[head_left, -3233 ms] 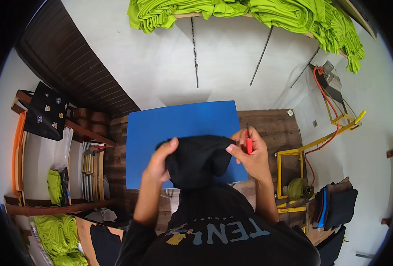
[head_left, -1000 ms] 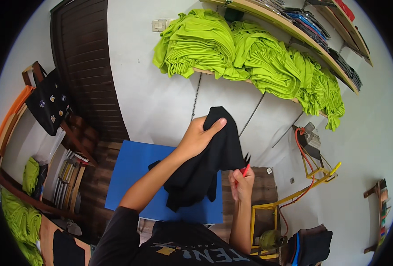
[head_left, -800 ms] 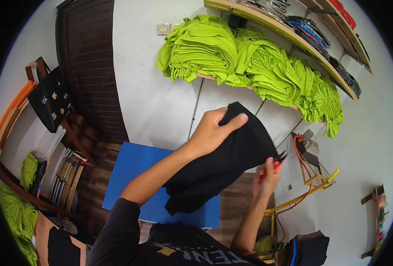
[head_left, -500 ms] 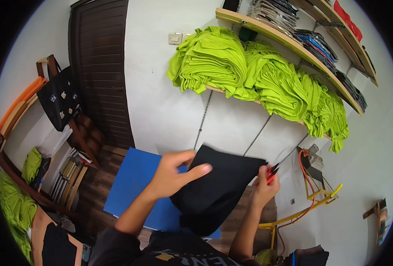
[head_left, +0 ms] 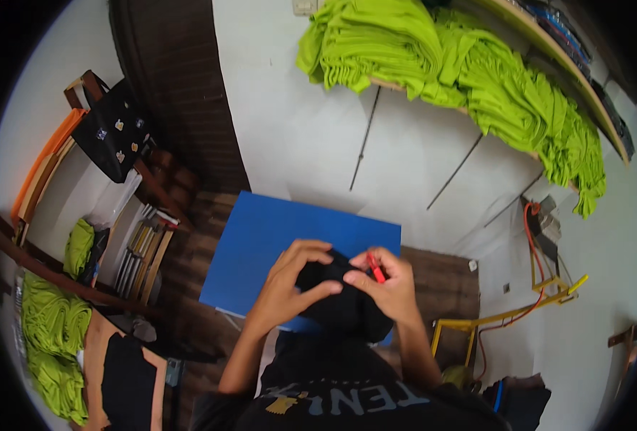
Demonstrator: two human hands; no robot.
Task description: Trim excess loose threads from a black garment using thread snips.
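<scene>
A dark bundle of black cloth (head_left: 347, 305) is bunched in front of my chest, above the blue tabletop. My left hand (head_left: 287, 286) curves around its left side, thumb and fingers on the fabric. On the other side my right hand (head_left: 390, 281) is closed, with a small red-handled tool (head_left: 376, 268) lodged in its fingers; the tool's tip cannot be made out. The right thumb and fingertips also press at the cloth's upper edge. Part of the cloth blends into my black shirt, so its lower outline is hard to see.
Below stands a blue table (head_left: 290, 223). Lime-green folded garments (head_left: 383, 47) fill a wall shelf ahead. A yellow metal frame (head_left: 505, 316) with an orange hose stands at right. At left are a shelf rack with a black bag (head_left: 110, 136) and more green cloth (head_left: 56, 316).
The black cloth, held up and spread before, is now lower and bunched. My hands have come closer together, and the view has tilted further down toward the table.
</scene>
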